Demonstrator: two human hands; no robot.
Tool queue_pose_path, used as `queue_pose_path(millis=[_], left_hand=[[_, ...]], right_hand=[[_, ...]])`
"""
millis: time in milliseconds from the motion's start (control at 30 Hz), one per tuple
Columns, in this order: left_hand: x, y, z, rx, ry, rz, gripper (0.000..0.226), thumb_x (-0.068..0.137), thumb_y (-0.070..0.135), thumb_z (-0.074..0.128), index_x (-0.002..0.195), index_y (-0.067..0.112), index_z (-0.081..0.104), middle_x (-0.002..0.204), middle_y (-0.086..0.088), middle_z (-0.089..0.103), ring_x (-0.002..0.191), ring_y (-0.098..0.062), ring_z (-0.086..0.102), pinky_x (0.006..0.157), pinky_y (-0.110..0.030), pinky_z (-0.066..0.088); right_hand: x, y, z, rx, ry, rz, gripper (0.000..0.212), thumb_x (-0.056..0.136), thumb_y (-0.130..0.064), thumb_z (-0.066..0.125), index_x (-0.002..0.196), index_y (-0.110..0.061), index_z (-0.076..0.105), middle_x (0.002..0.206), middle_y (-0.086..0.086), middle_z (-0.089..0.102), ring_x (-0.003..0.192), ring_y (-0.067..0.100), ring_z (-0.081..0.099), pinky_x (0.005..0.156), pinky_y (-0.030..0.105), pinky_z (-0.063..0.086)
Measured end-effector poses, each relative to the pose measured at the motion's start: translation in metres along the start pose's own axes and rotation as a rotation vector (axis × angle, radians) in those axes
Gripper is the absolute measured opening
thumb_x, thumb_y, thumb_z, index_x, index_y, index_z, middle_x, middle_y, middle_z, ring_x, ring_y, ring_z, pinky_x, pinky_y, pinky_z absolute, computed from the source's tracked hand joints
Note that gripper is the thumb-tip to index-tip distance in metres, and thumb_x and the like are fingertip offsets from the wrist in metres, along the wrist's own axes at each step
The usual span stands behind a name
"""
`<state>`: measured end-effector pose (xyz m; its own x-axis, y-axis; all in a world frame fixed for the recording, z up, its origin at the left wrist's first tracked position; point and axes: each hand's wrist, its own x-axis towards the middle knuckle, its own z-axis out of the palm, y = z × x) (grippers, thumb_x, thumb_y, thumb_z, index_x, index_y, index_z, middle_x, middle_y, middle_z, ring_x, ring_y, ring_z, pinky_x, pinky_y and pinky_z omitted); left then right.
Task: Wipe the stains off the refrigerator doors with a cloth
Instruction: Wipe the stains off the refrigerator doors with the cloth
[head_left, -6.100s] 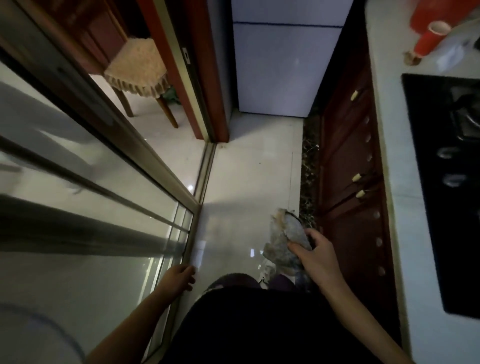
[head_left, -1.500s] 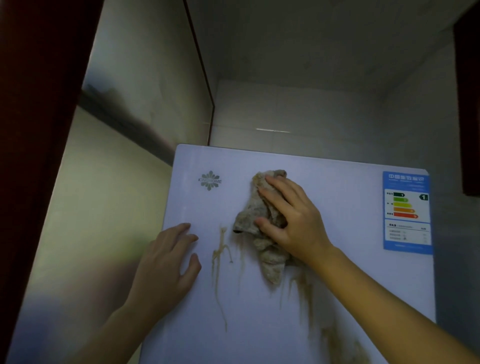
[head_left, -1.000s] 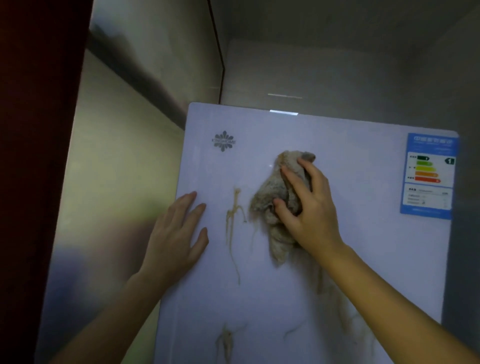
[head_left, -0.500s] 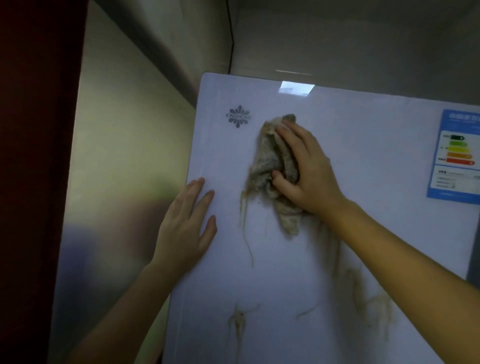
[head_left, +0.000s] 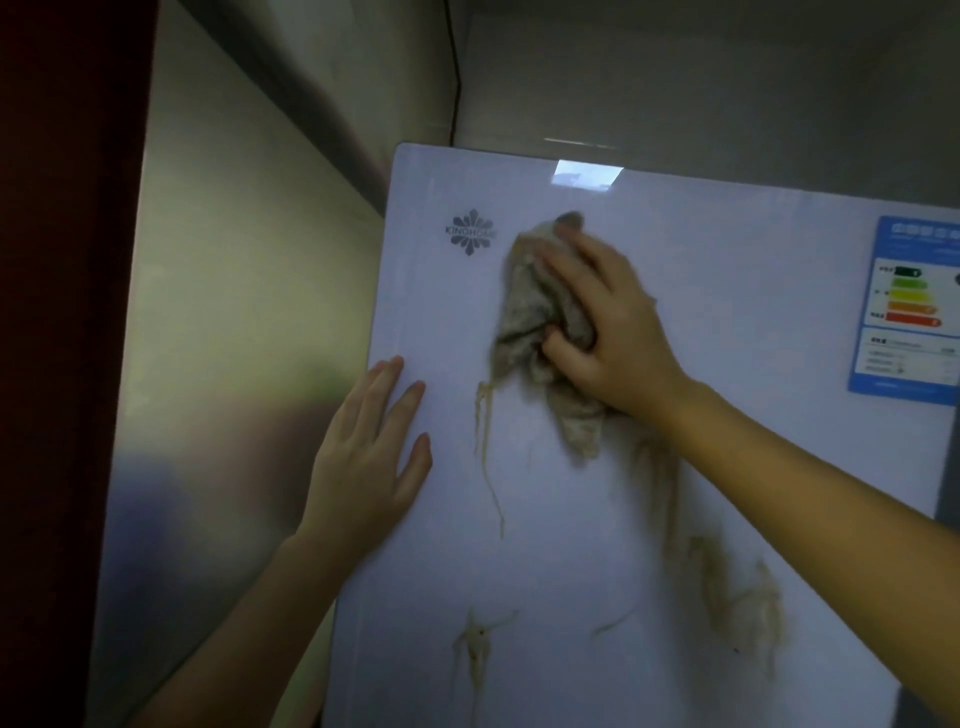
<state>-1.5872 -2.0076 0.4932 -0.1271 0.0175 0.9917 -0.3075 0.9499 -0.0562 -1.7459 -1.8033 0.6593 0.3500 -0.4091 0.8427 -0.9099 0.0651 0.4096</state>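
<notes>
The white refrigerator door (head_left: 727, 260) fills the right of the view, streaked with brown drip stains (head_left: 485, 441) running down its middle and smeared stains (head_left: 737, 603) lower right. My right hand (head_left: 608, 332) grips a crumpled grey-brown cloth (head_left: 535, 317) and presses it against the door just right of the logo (head_left: 470, 232). The cloth's tail hangs below my hand. My left hand (head_left: 371, 457) rests flat on the door's left edge with fingers straight.
A blue energy label (head_left: 909, 306) is stuck at the door's upper right. A shiny wall panel (head_left: 234, 312) stands left of the refrigerator, with a dark red door frame (head_left: 62, 312) beyond it. A tiled wall rises behind.
The cloth and my right hand stay near the logo, shifted slightly down and right on the door. My left hand keeps its place on the door's edge. More lower stains show.
</notes>
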Motion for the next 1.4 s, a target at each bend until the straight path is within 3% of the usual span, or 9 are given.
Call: queue_pose_path(millis=[133,367,433,633,700,967,1133,1200,1400], left_hand=[[-0.001,0.000,-0.001,0.011,-0.010,0.006,0.050,0.099,0.031,0.050,0.142,0.006,0.053,0.157,-0.016,0.040,0.146,-0.034,0.039,0.119,-0.040,0.031],[-0.001,0.000,-0.001,0.007,-0.009,0.013,0.051,0.100,0.031,0.048,0.143,0.006,0.052,0.159,-0.015,0.039,0.147,-0.032,0.038,0.120,-0.040,0.031],[-0.002,-0.001,-0.001,0.007,-0.009,0.015,0.051,0.100,0.032,0.047,0.144,0.006,0.052,0.159,-0.015,0.039,0.147,-0.032,0.038,0.120,-0.039,0.031],[-0.005,-0.001,-0.002,0.012,-0.028,0.007,0.052,0.100,0.033,0.047,0.145,0.007,0.051,0.160,-0.015,0.037,0.148,-0.032,0.037,0.120,-0.041,0.032],[-0.005,0.000,-0.002,0.016,-0.028,0.007,0.052,0.100,0.033,0.047,0.145,0.007,0.050,0.160,-0.015,0.037,0.148,-0.032,0.036,0.119,-0.041,0.033],[-0.006,0.001,-0.003,0.028,-0.037,0.013,0.054,0.100,0.033,0.046,0.146,0.006,0.049,0.160,-0.016,0.036,0.149,-0.033,0.034,0.121,-0.041,0.030],[-0.009,0.001,-0.001,0.029,-0.022,0.023,0.053,0.100,0.032,0.048,0.147,0.006,0.049,0.160,-0.017,0.035,0.150,-0.032,0.033,0.120,-0.042,0.032],[-0.009,0.002,-0.001,0.033,-0.023,0.021,0.054,0.099,0.032,0.048,0.147,0.007,0.048,0.161,-0.017,0.035,0.150,-0.033,0.033,0.119,-0.044,0.033],[-0.010,0.004,0.001,0.037,-0.024,0.009,0.055,0.099,0.033,0.048,0.146,0.006,0.048,0.161,-0.017,0.034,0.150,-0.035,0.032,0.119,-0.048,0.034]], right_hand=[[0.005,-0.004,0.006,-0.122,-0.299,-0.317,0.072,0.085,-0.028,0.068,0.151,-0.010,0.046,0.158,0.017,0.041,0.141,0.034,0.044,0.115,0.040,0.039],[0.067,0.003,-0.005,0.020,-0.035,0.021,0.071,0.084,-0.030,0.060,0.152,-0.019,0.044,0.160,0.008,0.038,0.146,0.025,0.038,0.117,0.044,0.041],[0.061,-0.006,0.003,0.061,-0.057,0.025,0.072,0.083,-0.029,0.062,0.152,-0.017,0.044,0.160,0.010,0.038,0.146,0.027,0.038,0.119,0.045,0.037],[-0.010,-0.025,0.026,-0.053,-0.360,-0.419,0.070,0.090,-0.033,0.068,0.151,-0.008,0.047,0.157,0.020,0.042,0.142,0.035,0.045,0.118,0.044,0.038],[-0.015,-0.022,0.024,-0.066,-0.398,-0.472,0.068,0.092,-0.033,0.066,0.151,-0.008,0.047,0.157,0.020,0.042,0.143,0.033,0.044,0.119,0.040,0.037],[-0.004,-0.014,0.014,-0.023,-0.068,-0.128,0.069,0.087,-0.028,0.065,0.150,-0.007,0.048,0.157,0.018,0.042,0.139,0.034,0.047,0.114,0.044,0.043],[-0.031,-0.020,0.028,-0.059,-0.365,-0.449,0.067,0.092,-0.033,0.064,0.151,-0.007,0.046,0.157,0.020,0.042,0.142,0.035,0.045,0.119,0.042,0.038],[-0.026,-0.015,0.021,-0.101,-0.373,-0.446,0.068,0.092,-0.034,0.064,0.152,-0.010,0.045,0.158,0.019,0.042,0.142,0.034,0.044,0.117,0.040,0.038],[-0.017,-0.010,0.010,-0.032,-0.041,-0.097,0.069,0.086,-0.028,0.066,0.149,-0.007,0.049,0.155,0.018,0.044,0.138,0.034,0.048,0.112,0.045,0.045]])
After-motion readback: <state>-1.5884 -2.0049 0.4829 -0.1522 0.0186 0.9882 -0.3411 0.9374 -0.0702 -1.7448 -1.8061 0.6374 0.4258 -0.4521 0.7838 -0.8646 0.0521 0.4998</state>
